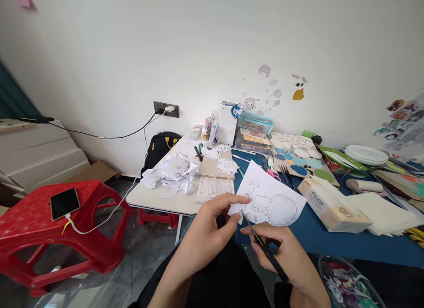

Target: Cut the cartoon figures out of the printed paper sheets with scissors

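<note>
My left hand (212,226) pinches the lower left edge of a white paper sheet (261,180) between thumb and fingers. Black outline drawings cover the sheet, among them a large rounded shape at its lower right. In my right hand (276,246) are slim scissors (270,255) with black handles, held under the sheet's lower edge. Their metal tips meet the paper beside my left thumb, where a small flap of paper sticks out. My fingers partly hide the handles.
Crumpled paper scraps (172,173) lie on the white table (142,200) at left. Pink scissors (272,172), black tweezers (287,175) and a tissue pack (331,204) are on the blue table (294,242). A red stool (99,202) bears a phone (65,204) with a cable.
</note>
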The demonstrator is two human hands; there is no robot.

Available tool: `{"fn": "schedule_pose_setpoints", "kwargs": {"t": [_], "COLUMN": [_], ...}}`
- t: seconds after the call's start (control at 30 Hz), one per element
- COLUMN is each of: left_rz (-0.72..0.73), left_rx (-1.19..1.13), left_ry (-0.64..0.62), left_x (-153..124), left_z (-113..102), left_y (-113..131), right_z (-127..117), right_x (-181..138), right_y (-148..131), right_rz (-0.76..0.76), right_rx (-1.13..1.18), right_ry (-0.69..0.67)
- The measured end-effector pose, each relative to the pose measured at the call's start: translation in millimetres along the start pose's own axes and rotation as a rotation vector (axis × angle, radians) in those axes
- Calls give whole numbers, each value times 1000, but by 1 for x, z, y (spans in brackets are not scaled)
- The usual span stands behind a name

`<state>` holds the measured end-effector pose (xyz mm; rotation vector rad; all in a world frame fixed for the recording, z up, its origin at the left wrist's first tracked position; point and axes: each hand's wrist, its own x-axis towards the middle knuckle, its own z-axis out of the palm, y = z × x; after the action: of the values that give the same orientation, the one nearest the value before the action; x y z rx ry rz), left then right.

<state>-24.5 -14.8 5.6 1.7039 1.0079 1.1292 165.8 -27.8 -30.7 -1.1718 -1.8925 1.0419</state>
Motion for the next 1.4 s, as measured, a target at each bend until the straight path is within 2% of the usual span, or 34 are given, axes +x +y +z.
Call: {"fn": "schedule_pose_setpoints", "kwargs": {"t": [0.1, 0.3, 0.43, 0.67, 0.73, 0.8, 0.93, 1.0, 1.07, 1.17, 1.4], "left_rz": [4, -7, 10, 40, 47, 39, 67, 54, 7, -52, -75], "left_rx": [19, -34, -39, -40, -64, -128, -332, -383, -398, -372, -314], "left_ry": [-41, -98, -140, -352, -372, -280, 132, 257, 290, 255, 193], "left_x": [3, 7, 8, 21, 24, 24, 16, 13, 11, 12, 12], "left_z": [-3, -4, -6, -22, -21, -15, 8, 16, 21, 22, 19], "left_y": [0, 5, 7, 12, 11, 6, -10, -16, -18, -17, -15], "right_z": [0, -1, -2, -3, -2, 2, 16, 23, 28, 32, 33], "right_x": [-2, 2, 1, -3, -2, 1, 6, 9, 11, 11, 10], "right_y": [2, -6, -8, -1, -1, -2, -6, -9, -11, -13, -10], "right_rz": [19, -60, -53, 32, 16, -23, -25, -10, -11, -33, -29], "right_rx": [34, 81, 80, 145, 148, 149, 202, 205, 184, 134, 137], "right_ry": [-20, -14, -22, -54, -30, 25, 162, 217, 242, 262, 246]}}
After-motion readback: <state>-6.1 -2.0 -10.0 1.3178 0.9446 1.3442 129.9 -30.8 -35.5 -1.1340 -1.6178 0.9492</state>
